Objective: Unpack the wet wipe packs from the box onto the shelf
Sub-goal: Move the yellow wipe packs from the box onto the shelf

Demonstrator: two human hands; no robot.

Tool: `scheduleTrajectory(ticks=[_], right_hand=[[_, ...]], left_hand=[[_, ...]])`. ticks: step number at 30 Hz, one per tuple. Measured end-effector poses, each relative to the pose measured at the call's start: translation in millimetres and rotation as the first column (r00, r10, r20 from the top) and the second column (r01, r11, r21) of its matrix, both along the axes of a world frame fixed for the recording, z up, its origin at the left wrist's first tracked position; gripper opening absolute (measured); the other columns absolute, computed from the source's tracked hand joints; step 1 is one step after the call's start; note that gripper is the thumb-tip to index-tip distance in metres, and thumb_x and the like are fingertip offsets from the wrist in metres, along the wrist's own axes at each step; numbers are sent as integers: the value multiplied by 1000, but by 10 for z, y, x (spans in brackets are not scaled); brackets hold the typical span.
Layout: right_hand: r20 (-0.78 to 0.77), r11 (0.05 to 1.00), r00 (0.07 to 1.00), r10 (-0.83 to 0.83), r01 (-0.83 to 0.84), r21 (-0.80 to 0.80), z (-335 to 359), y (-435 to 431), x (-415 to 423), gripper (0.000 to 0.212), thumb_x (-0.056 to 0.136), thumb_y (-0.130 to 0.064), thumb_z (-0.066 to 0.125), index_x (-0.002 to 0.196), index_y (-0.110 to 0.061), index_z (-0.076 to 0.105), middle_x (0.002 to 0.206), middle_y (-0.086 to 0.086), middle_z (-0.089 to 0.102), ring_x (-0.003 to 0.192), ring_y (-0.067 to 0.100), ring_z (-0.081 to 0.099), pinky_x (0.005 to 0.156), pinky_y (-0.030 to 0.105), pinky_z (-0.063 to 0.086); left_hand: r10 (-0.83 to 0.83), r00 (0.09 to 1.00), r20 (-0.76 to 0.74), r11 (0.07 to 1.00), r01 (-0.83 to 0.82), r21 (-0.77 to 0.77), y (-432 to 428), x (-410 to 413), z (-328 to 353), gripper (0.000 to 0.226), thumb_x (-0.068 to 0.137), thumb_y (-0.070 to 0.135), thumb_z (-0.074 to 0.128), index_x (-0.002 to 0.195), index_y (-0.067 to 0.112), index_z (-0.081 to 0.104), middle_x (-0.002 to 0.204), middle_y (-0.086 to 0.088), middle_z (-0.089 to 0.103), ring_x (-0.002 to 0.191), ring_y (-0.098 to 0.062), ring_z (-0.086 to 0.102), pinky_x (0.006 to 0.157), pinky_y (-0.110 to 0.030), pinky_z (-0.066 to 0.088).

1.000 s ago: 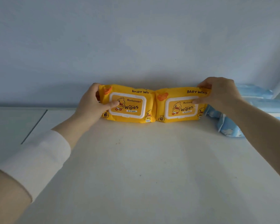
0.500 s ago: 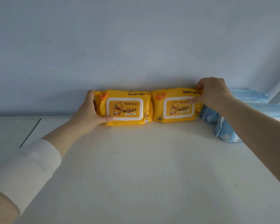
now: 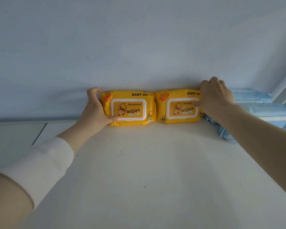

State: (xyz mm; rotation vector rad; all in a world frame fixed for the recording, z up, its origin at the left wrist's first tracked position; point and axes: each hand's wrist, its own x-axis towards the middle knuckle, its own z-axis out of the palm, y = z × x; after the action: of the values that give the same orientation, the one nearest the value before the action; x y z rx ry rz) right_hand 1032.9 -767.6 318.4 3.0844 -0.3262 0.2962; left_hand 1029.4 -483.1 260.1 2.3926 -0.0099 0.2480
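Left pack, soft yellow pouch, levelled; left grip clasps it; right grip clasps right pack.

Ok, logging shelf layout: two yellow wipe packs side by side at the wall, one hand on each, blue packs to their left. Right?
No: the head view shows the blue packs to the right of the yellow packs. Left hand and right hand each hold one.

A plain pale blue wall stands behind.
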Motion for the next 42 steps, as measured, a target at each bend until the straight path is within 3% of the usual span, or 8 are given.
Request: scheduleTrajectory(ticks=[6,10,14,21,27,30,37,42], right_hand=[[31,986,994,104,-99,-131,-92,85,-348,60,93,-24,51,144,-8,24,151,19,18,142,35,13,111,43,23],[-46,966,983,176,-181,-186,-168,90,-885,72,95,-37,46,150,-10,7,158,14,2,146,31,-3,118,44,7],[-93,966,977,190,-203,-158,-181,26,-1760,74,94,-43,44,150,-14,3,158,11,1,146,30,-4,117,47,2],[-181,996,981,66,-76,-45,-63,-537,-3438,71,95,-45,42,150,-18,7,158,6,6,147,25,0,118,44,5],[-288,984,941,-176,173,-36,-87,-1233,-4903,65,93,-45,45,145,-14,23,148,11,30,143,31,14,115,49,19],[-370,947,876,-309,319,-34,-278,-1482,-5664,60,93,-44,44,143,-14,29,149,11,32,144,31,15,114,50,19],[-621,815,653,-434,578,39,-1104,-1846,-7076,41,95,-36,44,130,-15,49,127,6,56,117,25,52,93,37,46],[-753,700,500,-427,710,74,-2041,-2107,-7829,41,95,-37,44,128,-13,47,130,9,51,123,30,46,102,46,35]], left_hand=[[29,995,100,937,-62,343,-145,-285,199,98,71,38,77,143,9,17,147,-20,20,136,-37,21,109,-45,24],[-145,988,51,736,73,673,-342,-750,424,85,87,41,59,149,15,6,157,-18,-6,145,-34,-1,116,-42,9],[-240,968,-80,566,206,798,-643,-1523,570,78,92,45,47,149,14,3,158,-13,-4,146,-28,-6,119,-41,4],[-400,900,-175,451,359,817,-1543,-2837,819,69,92,46,44,144,8,20,150,-18,25,140,-33,17,116,-42,17],[-642,701,-310,301,603,739,-2596,-3833,774,65,91,46,47,141,10,26,145,-17,34,135,-32,28,109,-39,25],[-742,555,-376,160,692,704,-3065,-4379,539,63,92,47,46,140,10,28,144,-16,37,133,-32,33,106,-40,29],[-730,285,-622,-194,786,587,-3839,-5565,-389,52,93,48,43,131,11,42,132,-12,52,119,-32,51,90,-39,42],[-626,155,-764,-336,831,443,-4280,-6118,-1368,55,93,48,41,135,13,37,131,-12,53,116,-31,53,84,-39,42]])
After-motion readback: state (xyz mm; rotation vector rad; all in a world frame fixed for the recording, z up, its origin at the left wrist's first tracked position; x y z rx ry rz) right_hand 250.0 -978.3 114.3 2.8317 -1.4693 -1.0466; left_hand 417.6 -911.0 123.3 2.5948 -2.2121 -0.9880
